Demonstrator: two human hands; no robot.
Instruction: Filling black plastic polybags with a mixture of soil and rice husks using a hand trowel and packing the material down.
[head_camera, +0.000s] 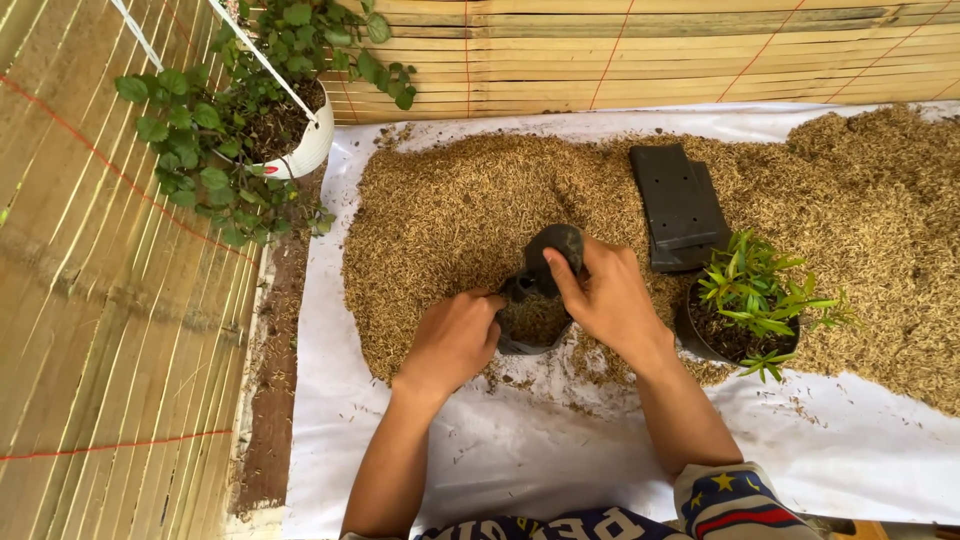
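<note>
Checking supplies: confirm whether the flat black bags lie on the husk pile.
Yes, the stack of flat black bags rests on the husk pile.

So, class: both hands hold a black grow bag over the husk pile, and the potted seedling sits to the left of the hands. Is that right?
Not quite. The head view shows the seedling to the right of the hands, not the left. The left hand and right hand do hold the black bag over the husk pile.

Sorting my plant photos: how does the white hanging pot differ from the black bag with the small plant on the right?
The white hanging pot is rigid and hangs from cords over the bamboo; the black plant bag is soft and sits in the husk pile. The pot's foliage is round-leaved and trailing; the bag's is narrow-leaved and upright. Both hold dark soil.
</note>
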